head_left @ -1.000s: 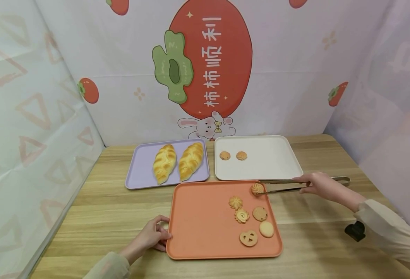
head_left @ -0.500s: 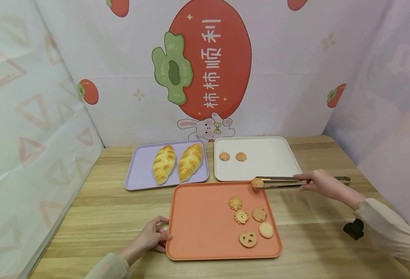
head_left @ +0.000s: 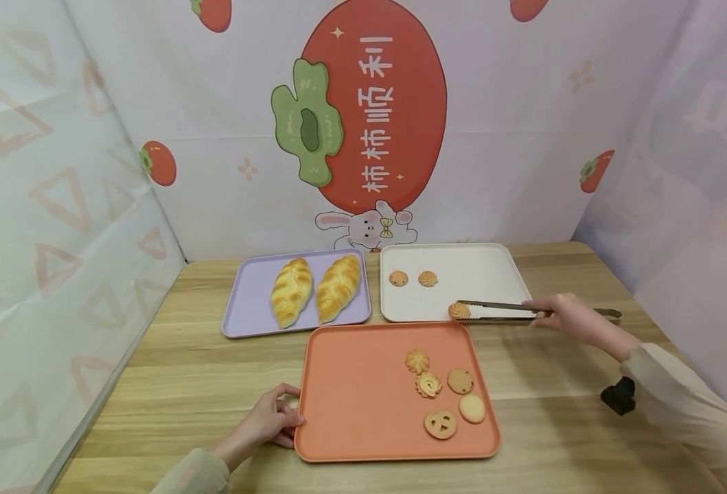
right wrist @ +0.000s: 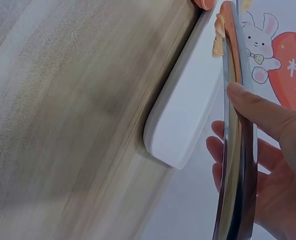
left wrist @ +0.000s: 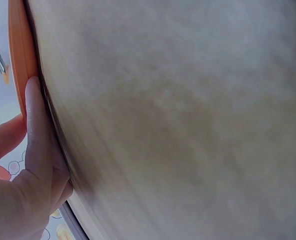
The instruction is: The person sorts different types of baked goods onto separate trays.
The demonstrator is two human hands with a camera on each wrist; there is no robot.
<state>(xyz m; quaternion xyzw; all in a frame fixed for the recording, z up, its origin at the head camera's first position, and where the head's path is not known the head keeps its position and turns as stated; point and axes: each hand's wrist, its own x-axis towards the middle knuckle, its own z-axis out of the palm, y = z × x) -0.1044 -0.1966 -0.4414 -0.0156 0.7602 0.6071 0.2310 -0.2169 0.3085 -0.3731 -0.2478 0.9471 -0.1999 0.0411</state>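
My right hand (head_left: 576,317) grips metal food tongs (head_left: 499,310), thumb on one arm and fingers on the other. Between the tong tips is a swirled cookie (head_left: 459,311), over the front edge of the white tray (head_left: 487,274). The right wrist view shows this cookie (right wrist: 219,36) from the side at the tips of the tongs (right wrist: 235,125). My left hand (head_left: 270,417) pinches the left rim of the orange tray (head_left: 357,391), thumb on the rim; in the left wrist view the fingers (left wrist: 37,130) lie along the orange rim (left wrist: 23,50).
Several cookies lie on the orange tray's right half, among them a heart-shaped one (head_left: 440,425) and a round plain one (head_left: 471,408). Two cookies (head_left: 428,278) sit on the white tray's left. A purple tray (head_left: 248,295) at back left bears two breads (head_left: 292,291). Fabric walls enclose the wooden table.
The tongs and their swirled cookie have moved away from me, from the orange tray's upper right corner to over the white tray's front edge. My left hand stays on the orange rim.
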